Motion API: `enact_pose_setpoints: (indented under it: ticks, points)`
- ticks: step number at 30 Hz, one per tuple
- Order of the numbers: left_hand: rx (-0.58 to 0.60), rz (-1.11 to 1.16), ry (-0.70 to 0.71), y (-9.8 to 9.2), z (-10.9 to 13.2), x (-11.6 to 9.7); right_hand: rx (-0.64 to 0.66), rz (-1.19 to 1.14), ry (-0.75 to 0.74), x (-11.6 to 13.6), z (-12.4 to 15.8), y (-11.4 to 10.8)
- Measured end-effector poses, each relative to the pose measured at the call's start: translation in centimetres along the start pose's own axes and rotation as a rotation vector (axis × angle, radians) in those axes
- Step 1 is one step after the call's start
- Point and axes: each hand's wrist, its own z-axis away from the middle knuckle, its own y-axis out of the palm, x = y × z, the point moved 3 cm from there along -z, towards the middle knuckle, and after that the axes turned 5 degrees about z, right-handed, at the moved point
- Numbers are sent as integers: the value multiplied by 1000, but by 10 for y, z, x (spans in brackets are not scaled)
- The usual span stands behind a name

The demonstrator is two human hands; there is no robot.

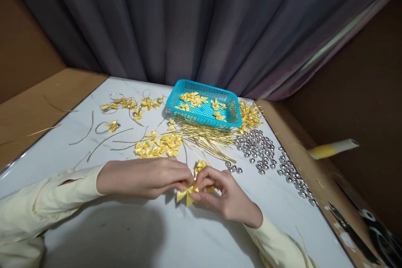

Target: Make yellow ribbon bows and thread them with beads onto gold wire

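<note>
Low over the near middle of the white tabletop, my left hand (157, 176) and my right hand (220, 190) meet at a yellow ribbon bow (187, 196). Fingers of both hands pinch it, the left from above and the right from its side. Whether a wire or bead sits between the fingertips is hidden. Just beyond the fingers lies another yellow bow (199, 166). A pile of yellow bows (161, 144) rests behind my left hand. Gold wire ties (210, 136) are heaped farther back, and silver beads (259, 148) spread to the right.
A turquoise basket (204, 118) with yellow bows stands at the back. Looped wires with bows (125, 104) lie at back left. More yellow bows (249, 115) are heaped right of the basket. Pliers (351, 232) and scissors (381, 234) lie at the right; a dark curtain (188, 21) hangs behind.
</note>
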Motion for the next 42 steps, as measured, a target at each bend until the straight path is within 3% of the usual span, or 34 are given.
enact_pose_setpoints:
  ticks: [7,12,23,35,42]
  points:
    - [61,41,-35,5,2,2,118,96,-16,3,0,0]
    - [59,63,-38,2,-1,-1,114,55,-18,3,2,-3]
    - [-1,21,100,1,1,2,120,13,-15,5,2,-2]
    - [4,-23,85,2,0,3,128,3,-56,10,3,0]
    - [3,-45,159,4,0,4,110,14,-122,10,3,0]
